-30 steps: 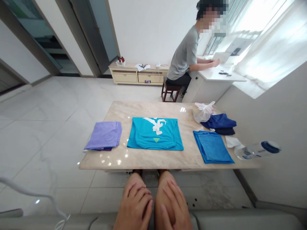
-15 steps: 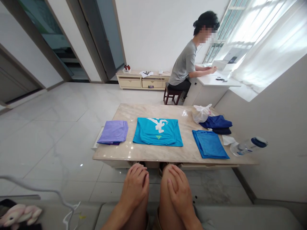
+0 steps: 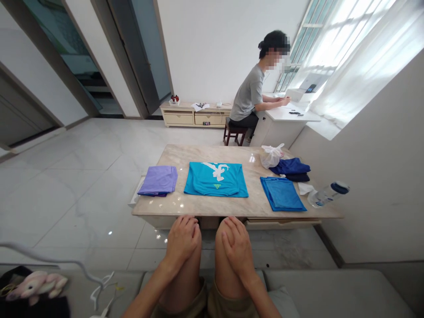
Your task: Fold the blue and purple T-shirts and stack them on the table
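Teal folded shirt, white print, flat on marble table

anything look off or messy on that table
One thing: the water bottle lies on its side at the table's right end, near the edge. The purple, teal and blue shirts lie flat. Both hands rest on the knees.

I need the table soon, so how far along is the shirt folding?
Done: a folded purple shirt lies at the table's left end and a folded blue stack at its right. In hand: nothing; the left hand and right hand rest on the knees. Left: the teal shirt in the middle looks only partly folded, and dark blue clothes lie bunched beside a plastic bag.
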